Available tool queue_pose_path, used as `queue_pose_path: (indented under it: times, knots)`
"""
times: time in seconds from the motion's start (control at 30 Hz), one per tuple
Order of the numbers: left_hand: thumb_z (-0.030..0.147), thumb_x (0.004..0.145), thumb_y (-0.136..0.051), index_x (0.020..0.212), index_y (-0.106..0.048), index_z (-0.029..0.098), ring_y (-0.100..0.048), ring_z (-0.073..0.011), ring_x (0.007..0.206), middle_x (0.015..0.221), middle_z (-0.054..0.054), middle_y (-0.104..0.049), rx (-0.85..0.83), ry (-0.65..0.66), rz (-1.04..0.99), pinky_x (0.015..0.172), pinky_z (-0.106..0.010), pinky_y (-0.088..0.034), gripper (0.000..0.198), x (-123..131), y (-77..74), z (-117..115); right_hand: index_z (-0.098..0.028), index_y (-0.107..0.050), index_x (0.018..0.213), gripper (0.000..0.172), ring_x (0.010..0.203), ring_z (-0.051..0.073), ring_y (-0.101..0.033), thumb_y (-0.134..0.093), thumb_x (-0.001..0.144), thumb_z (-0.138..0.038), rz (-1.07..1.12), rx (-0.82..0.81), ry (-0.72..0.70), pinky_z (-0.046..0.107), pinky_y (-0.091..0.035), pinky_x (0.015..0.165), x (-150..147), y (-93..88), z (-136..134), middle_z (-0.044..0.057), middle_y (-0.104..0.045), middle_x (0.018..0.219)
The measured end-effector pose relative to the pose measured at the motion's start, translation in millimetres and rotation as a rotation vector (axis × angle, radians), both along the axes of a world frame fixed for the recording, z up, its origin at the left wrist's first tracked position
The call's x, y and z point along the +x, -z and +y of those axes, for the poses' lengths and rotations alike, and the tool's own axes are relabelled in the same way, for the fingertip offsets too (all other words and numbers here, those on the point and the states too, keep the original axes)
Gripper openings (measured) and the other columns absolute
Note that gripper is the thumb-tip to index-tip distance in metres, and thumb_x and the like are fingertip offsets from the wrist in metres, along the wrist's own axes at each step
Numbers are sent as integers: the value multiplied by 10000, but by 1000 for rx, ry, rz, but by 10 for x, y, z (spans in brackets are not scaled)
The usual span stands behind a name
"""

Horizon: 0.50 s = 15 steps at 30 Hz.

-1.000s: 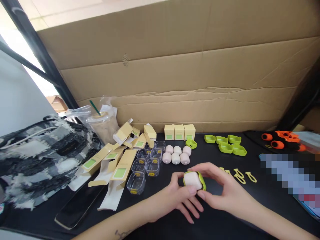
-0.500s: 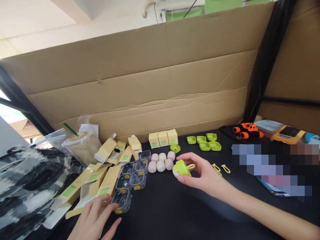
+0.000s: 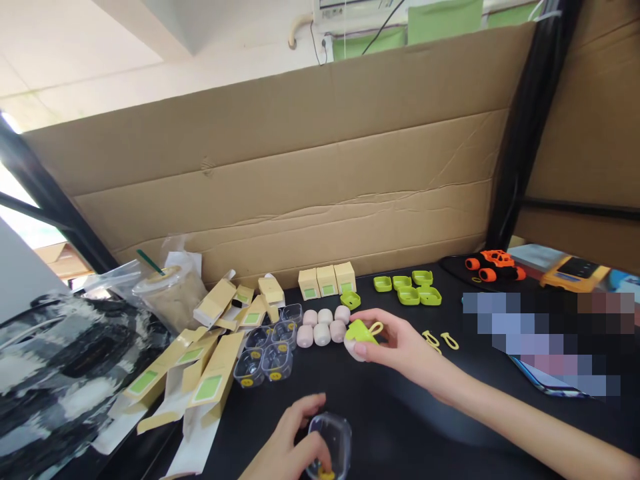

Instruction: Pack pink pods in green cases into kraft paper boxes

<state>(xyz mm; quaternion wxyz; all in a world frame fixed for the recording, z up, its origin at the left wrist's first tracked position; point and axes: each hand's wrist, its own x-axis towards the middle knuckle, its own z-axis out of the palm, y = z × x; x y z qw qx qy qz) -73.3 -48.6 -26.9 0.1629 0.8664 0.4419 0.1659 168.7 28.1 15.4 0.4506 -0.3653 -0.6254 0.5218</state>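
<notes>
While both hands are busy, the case goes into the tray:
Right hand (image 3: 400, 343): fingers closed on pink earbud case in lime-green silicone cover (image 3: 361, 337), centre.
Left hand (image 3: 285, 450): clamped on clear plastic tray (image 3: 330, 453), near edge.
Advice: keep tray level, lower case straight.

Right hand (image 3: 400, 347) gripped a pink pod in green cover (image 3: 361, 337) above the black table (image 3: 400, 433). Left hand (image 3: 285, 450) held a clear case (image 3: 330, 453) near the lower frame edge.
</notes>
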Motion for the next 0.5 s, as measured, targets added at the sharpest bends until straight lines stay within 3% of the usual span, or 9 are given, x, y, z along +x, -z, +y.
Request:
queue_pose_path:
  times: [0.07, 0.23, 0.37, 0.5]
  knots:
    - [134, 760, -586, 807, -617, 223, -457, -266, 1241, 1425, -66, -378, -52, 45, -39, 1013, -344, -395, 106, 99, -101, 95, -199, -575, 1093, 444, 840, 173, -607, -717, 725, -400, 24, -39, -4, 314, -506, 750, 13, -25, -2, 26, -635, 966]
    - [147, 777, -592, 878, -520, 218, -508, -205, 1131, 1204, -64, -503, -266, 65, -232, 994, -342, -395, 143, 439, -341, 334, -217, -560, 1129, 451, 955, 203, -608, -712, 734, -375, 45, -47, -38, 358, -490, 849, 67, -40, 20, 34, -644, 1005]
    - [143, 671, -690, 908, -387, 216, -543, -223, 1035, 1058, -65, -537, -356, -1, -462, 950, -405, -414, 391, 610, -238, 516, -228, -512, 1139, 502, 960, 207, -613, -735, 701, -334, 2, 20, -51, 369, -496, 851, 81, 27, 79, 36, -605, 1040]
    - [158, 634, -725, 987, -318, 222, -553, -241, 1039, 1095, -94, -537, -449, -62, -649, 940, -439, -408, 543, 629, -85, 602, -221, -521, 1091, 455, 863, 185, -604, -735, 699, -305, -136, 142, -75, 343, -508, 776, 95, 81, 95, 30, -595, 1032]
